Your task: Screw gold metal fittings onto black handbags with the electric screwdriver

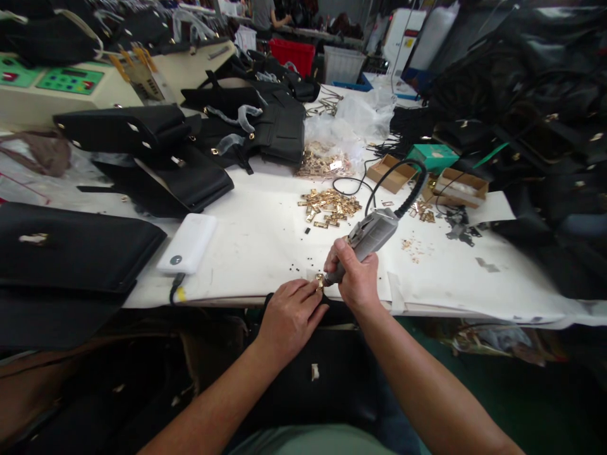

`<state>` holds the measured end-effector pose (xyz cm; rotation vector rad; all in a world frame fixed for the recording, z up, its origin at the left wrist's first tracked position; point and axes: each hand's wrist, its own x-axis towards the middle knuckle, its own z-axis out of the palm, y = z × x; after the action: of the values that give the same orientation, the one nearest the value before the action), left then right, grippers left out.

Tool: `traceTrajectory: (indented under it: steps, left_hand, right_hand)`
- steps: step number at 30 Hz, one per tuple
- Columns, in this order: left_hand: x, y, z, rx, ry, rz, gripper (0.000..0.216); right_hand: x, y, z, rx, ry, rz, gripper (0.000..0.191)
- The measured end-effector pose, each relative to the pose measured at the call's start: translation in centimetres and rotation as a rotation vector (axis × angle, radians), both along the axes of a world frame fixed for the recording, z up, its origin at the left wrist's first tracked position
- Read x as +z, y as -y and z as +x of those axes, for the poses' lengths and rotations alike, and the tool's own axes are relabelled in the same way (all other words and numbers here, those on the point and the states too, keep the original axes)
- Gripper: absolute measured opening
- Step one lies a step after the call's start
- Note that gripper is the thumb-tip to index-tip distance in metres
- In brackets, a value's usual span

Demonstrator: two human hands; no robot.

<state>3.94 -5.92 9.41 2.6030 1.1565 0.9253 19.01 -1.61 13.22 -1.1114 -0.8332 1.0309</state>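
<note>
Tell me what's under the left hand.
Black material shows beside the left hand, and a gold fitting sits at its fingertips, by the tip of the grey handheld tool. Whatever lies directly beneath palm and fingers is covered.

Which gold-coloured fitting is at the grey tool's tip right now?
The single fitting beside the left hand, by the white table's near edge; the piled fittings lie farther back, away from the grey tool's tip.
</note>
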Motion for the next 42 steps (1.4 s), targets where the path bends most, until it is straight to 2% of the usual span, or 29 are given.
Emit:
traceTrajectory:
  steps: [10,18,25,36,42]
  left_hand:
    - [-0.2,0.2,0.0,0.019,0.055,-0.021,0.019]
    - [-0.4,0.0,0.1,0.019,0.094,-0.018,0.02]
    - [-0.6,-0.1,0.0,0.01,0.084,-0.044,0.019]
    - [-0.5,-0.1,0.1,0.015,0.076,-0.049,0.02]
    - [-0.7,0.0,0.0,0.025,0.115,-0.078,0.024]
  right_hand:
    - [-0.7,0.1,-0.1,-0.003,0.06,0.017,0.044]
    - [-0.7,0.2,-0.1,0.014,0.028,0.05,0.04]
    - [-0.7,-0.1,0.0,-0.035,-0.04,0.038,0.041]
    - [-0.2,-0.3,0.1,-0.04,-0.077,0.028,0.039]
    - [1.1,0.0,0.2,-0.017,-0.162,0.038,0.04]
